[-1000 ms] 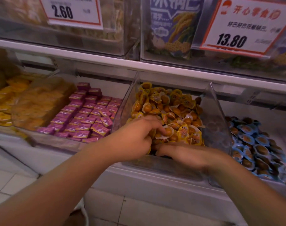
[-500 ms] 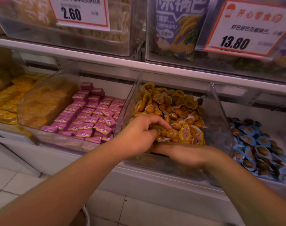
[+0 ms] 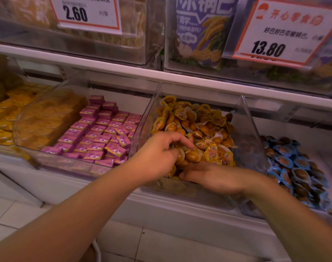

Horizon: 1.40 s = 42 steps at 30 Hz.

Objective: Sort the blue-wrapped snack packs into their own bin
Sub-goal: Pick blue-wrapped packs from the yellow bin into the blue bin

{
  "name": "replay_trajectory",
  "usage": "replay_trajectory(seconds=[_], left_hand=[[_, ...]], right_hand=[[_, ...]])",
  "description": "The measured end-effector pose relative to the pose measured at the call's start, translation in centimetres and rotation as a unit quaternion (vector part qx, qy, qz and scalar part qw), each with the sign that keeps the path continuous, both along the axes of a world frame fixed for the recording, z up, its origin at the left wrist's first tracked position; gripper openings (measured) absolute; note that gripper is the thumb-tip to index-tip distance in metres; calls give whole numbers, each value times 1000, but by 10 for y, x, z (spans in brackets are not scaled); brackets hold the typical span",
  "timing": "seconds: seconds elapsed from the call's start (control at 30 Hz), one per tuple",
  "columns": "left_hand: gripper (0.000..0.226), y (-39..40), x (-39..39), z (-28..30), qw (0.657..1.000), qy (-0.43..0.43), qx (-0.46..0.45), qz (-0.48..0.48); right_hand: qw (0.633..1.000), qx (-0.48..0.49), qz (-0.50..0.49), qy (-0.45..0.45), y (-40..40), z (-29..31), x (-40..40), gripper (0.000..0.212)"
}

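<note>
Several blue-wrapped snack packs [image 3: 292,167] fill the clear bin [image 3: 252,210] at the right. In the middle stands a clear bin [image 3: 242,118] heaped with yellow-wrapped packs [image 3: 197,123]. Both hands are in the front of this middle bin. My left hand [image 3: 159,157] rests on the pile with its fingers curled among the yellow packs. My right hand [image 3: 216,177] lies flat and low at the front of the pile, fingers pointing left and partly buried. I see no blue pack in either hand; what the fingers hold is hidden.
Left of the middle bin is a bin of pink boxed snacks [image 3: 97,135], then bins of yellow packets [image 3: 46,118]. An upper shelf [image 3: 123,67] carries clear bins with price cards 2.60 [image 3: 85,14] and 13.80 [image 3: 275,33]. White floor tiles [image 3: 123,242] lie below.
The view has shifted slightly. My left hand's fingers have curled and spread over the yellow packs; my right hand has stayed at the bin's front.
</note>
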<state>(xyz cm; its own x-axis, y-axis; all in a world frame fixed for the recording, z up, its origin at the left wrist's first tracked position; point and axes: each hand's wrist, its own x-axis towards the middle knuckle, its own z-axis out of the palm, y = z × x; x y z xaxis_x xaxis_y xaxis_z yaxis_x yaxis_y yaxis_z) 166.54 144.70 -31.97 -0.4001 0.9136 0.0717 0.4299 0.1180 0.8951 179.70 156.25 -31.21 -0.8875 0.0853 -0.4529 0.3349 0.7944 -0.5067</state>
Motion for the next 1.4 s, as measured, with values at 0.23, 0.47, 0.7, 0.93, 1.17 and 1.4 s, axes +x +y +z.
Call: replay_trajectory(seconds=[0.23,0.47,0.7,0.93,1.17,1.4], left_hand=[[43,-2,-2,3,999,17,-16,-25],[38,0,-1,-1,995,92,-6,-45],[46,-1,-2,-3,924,317,-106,-187],[52,14,12,-12,986,158,-25,-45],[48,27,12,-19,979,197,6,44],[23,24,-2,-14,935,320,31,150]], right_hand=[[996,-73,-49,-22,10,1,15,39],[989,-47,-66,126,14,-6,21,28],[935,-164,-210,235,21,0,28,19],[655,-415,-543,322,16,2,-2,15],[487,-621,-541,290,5,8,-12,27],[656,-452,-514,318,14,8,2,20]])
